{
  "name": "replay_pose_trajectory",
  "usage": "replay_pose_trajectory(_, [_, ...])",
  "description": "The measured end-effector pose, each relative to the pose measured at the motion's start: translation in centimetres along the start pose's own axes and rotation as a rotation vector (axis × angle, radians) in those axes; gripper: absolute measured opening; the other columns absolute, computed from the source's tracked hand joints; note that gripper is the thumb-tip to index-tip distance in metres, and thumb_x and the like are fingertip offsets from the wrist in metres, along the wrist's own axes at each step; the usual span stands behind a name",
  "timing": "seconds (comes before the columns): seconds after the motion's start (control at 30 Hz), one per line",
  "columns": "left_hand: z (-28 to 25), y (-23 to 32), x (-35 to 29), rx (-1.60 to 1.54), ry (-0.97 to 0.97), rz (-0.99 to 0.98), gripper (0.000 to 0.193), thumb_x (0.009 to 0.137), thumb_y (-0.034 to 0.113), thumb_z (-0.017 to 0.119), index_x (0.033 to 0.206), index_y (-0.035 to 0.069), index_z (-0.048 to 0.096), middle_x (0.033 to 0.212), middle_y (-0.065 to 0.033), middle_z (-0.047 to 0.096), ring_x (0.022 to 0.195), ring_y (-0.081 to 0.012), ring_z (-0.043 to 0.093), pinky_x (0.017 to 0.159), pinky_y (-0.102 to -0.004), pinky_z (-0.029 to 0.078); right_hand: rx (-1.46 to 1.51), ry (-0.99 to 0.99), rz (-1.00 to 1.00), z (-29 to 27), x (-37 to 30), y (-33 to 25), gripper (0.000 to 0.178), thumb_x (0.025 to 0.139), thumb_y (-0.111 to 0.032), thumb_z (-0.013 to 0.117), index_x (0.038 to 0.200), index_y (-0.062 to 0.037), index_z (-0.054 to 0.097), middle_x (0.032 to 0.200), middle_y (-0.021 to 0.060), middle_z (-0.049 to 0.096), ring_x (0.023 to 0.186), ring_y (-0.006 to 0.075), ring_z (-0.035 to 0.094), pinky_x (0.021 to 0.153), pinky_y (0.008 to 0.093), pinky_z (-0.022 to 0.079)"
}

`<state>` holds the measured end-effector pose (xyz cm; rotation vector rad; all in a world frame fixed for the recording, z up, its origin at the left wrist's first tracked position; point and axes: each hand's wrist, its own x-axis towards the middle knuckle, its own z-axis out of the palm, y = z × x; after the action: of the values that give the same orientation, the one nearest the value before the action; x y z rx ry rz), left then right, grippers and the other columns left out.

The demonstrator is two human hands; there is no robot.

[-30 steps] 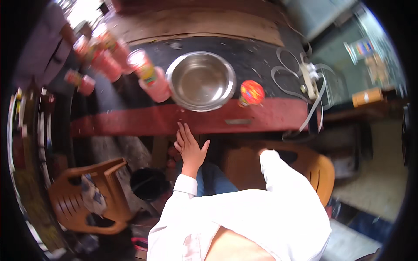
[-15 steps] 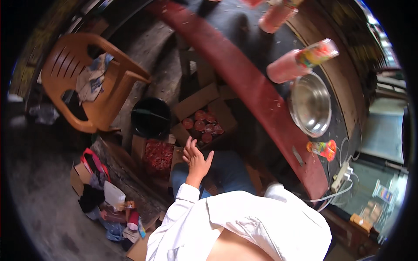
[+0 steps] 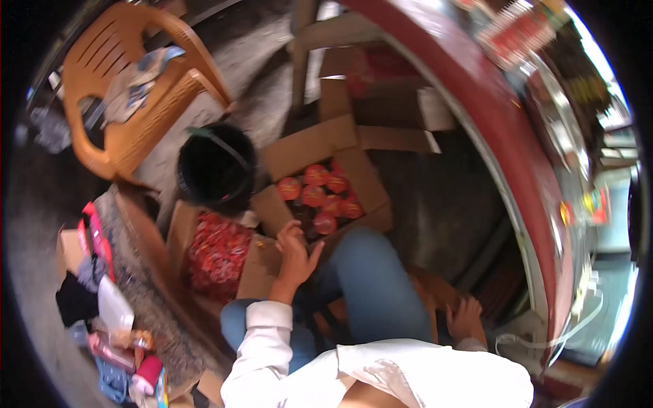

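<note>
My left hand [image 3: 297, 255] is held over the near flap of a cardboard carton [image 3: 309, 146], thumb spread away from loosely bent fingers, with nothing in it. Inside that carton are several round red-topped containers [image 3: 314, 196]. Left of the hand, a second carton [image 3: 178, 224] holds a heap of small red-and-clear pieces [image 3: 219, 255], too small to name. Low on the right, beside my knee, my right hand [image 3: 466, 318] rests its spread fingers at the edge of a brown seat or board [image 3: 435, 291]. No object shows in it.
A black bucket [image 3: 216, 170] stands beyond the cartons, near an orange plastic chair [image 3: 163, 129] with cloth on it. A red-edged table [image 3: 476, 102] curves along the right, bearing a metal bowl [image 3: 554, 112] and a blurred jar [image 3: 518, 34]. Mixed clothing [image 3: 78, 299] lies at left.
The view has swung, so the table has shifted right and the cartons appear larger. My right hand now shows beside my knee. My left hand stays raised by the carton, still holding nothing.
</note>
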<state>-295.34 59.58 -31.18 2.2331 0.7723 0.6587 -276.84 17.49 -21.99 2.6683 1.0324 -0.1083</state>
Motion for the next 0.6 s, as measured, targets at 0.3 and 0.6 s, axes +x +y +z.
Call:
replay_pose_trajectory(0.3, [-1.2,18.5,4.7,-0.441,0.365,0.491,0.048,0.070,0.008,0.072,0.101,0.006,0.035,0.111,-0.0174,0.045,0.103,-0.0297,0.042,0.090,-0.0399,0.032,0.214,0.342,-0.072,-1.0,0.6,0.1,0.035,0.076,-0.024,0.066,0.104,-0.0055,0.054,0.110,0.0122,0.050,0.107,0.0303,0.045,0.092,0.0454,0.031])
replay_pose_trajectory(0.6, [-4.5,37.5,9.6,-0.255,0.200,0.641,0.054,0.066,0.030,0.074,0.107,0.012,0.046,0.102,-0.0012,0.055,0.092,-0.0193,0.047,0.084,-0.0377,0.031,0.689,0.628,-0.226,-1.9,2.1,-2.7,0.027,0.080,-0.022,0.062,0.104,-0.0097,0.058,0.113,0.0100,0.051,0.109,0.0298,0.046,0.094,0.0465,0.030])
